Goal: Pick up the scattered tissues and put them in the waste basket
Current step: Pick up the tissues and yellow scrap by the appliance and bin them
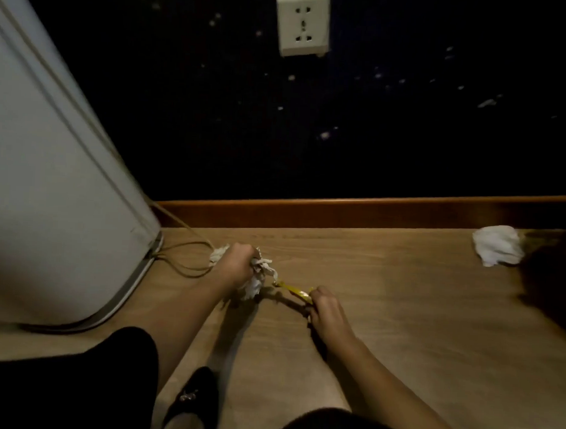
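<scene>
1. The left hand (237,264) is clenched around a bundle of crumpled tissues (261,275), white scraps sticking out past the knuckles toward 3 o'clock and a bit showing at 9 o'clock of the fist.
2. The right hand (324,308) pinches one end of a thin yellow strip (293,288); it may be a wrapper, the light is too dim to say. The strip runs toward 10 o'clock, its far tip just beside the tissue bundle.
3. One more loose tissue (497,244) lies on the wooden floor (401,300) at 2 o'clock of the hands, well apart from them, near the skirting board (340,210).
4. A white appliance (48,204) stands at 9 o'clock, with a cable (189,255) looping beside the left fist.
5. A wall socket (303,22) sits at 12 o'clock on the dark wall.
6. A black shoe (190,401) shows at 6 o'clock.
</scene>
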Motion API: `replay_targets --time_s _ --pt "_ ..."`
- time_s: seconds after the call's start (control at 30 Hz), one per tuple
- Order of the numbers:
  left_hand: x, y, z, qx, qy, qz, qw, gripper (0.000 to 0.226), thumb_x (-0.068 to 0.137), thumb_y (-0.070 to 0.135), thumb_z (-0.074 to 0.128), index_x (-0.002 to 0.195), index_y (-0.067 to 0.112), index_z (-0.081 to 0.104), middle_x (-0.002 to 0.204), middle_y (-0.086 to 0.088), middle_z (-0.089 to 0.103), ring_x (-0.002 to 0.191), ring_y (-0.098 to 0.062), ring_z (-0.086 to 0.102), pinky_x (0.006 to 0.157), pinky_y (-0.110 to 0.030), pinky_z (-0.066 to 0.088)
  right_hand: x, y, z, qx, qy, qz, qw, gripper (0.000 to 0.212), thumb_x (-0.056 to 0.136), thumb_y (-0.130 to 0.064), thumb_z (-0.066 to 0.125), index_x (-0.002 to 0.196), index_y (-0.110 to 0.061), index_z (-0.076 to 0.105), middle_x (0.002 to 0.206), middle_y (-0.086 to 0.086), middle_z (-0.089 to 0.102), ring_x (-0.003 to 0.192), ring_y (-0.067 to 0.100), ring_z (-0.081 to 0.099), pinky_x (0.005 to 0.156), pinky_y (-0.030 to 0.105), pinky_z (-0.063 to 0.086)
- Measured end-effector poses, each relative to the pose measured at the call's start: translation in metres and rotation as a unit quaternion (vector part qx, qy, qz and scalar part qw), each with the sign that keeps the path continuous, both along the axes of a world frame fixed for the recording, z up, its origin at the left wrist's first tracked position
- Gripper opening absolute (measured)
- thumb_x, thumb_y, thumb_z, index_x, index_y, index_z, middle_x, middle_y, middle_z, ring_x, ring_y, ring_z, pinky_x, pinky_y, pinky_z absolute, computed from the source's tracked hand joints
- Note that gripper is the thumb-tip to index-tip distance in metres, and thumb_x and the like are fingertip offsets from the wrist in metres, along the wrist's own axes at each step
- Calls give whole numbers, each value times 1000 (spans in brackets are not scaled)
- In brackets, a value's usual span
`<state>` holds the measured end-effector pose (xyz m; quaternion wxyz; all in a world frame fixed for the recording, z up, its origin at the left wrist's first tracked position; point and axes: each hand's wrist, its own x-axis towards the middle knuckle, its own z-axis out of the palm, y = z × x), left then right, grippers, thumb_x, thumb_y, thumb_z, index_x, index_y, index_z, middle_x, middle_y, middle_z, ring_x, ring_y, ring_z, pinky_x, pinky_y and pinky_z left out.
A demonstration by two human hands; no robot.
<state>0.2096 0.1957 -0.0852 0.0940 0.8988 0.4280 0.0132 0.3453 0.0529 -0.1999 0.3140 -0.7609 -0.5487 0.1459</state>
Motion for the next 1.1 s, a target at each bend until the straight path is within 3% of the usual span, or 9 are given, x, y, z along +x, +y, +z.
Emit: replay_targets --time_s 0.13,0.23,0.37,0.5,0.6,0.7,0.93,1.0,1.1 --pt "94 -44 19 11 -30 -117 993 18 82 -1 58 94 7 69 94 -13 69 90 -28 62 74 -38 50 74 -46 43 21 -16 -79 997 6 87 -6 56 90 -7 61 99 12 58 87 17 45 71 24 32" --pt "175 -75 62 23 -57 -235 970 13 81 2 62 88 9 68 89 -7 67 80 -19 61 67 -35 51 130 -79 88 51 -61 -139 987 8 86 -4 57 93 -2 61 103 18 57 97 30 49 75 29 31" --pt "285 -120 150 91 -83 -416 901 13 71 2 63 80 6 71 80 -17 72 77 -28 67 67 -36 52 192 -134 181 103 -171 -208 957 9 79 3 56 86 0 61 94 24 58 90 41 54 76 42 40" --pt "368 -188 237 135 -148 -511 836 6 73 6 63 73 5 69 74 -17 70 70 -26 65 59 -31 42 247 -187 276 124 -258 -295 912 19 76 8 51 90 3 63 96 28 61 88 45 57 73 44 47" --pt "418 -238 275 109 -161 -540 819 12 74 8 61 80 8 71 80 -12 70 72 -19 61 59 -24 37 281 -228 318 73 -234 -405 881 16 78 7 55 90 4 65 97 27 65 93 42 60 73 41 48" --pt "454 -266 274 108 -91 -565 813 23 76 12 60 97 10 71 96 -15 72 89 -26 65 72 -31 48 297 -262 325 50 -165 -479 861 18 77 0 64 95 0 67 99 24 69 98 35 63 77 36 49" --pt "487 -275 204 -34 -26 -591 805 51 81 16 66 130 20 52 135 -4 55 122 -21 52 97 -28 41 305 -300 287 -57 -43 -484 872 40 82 -16 70 120 -11 59 121 14 61 114 28 56 81 28 44" --pt "487 -263 195 -26 -97 -601 793 47 82 14 66 127 18 55 136 -5 55 125 -21 50 101 -26 38 303 -298 287 -77 -60 -479 872 38 85 -12 64 123 -12 57 121 12 61 112 26 57 86 28 46" --pt "489 -229 192 -29 -305 -571 761 32 80 5 61 111 13 66 115 -12 64 107 -25 59 93 -29 44 295 -285 293 -81 -199 -428 878 28 84 -2 57 109 -11 64 107 11 67 101 27 61 83 32 50"
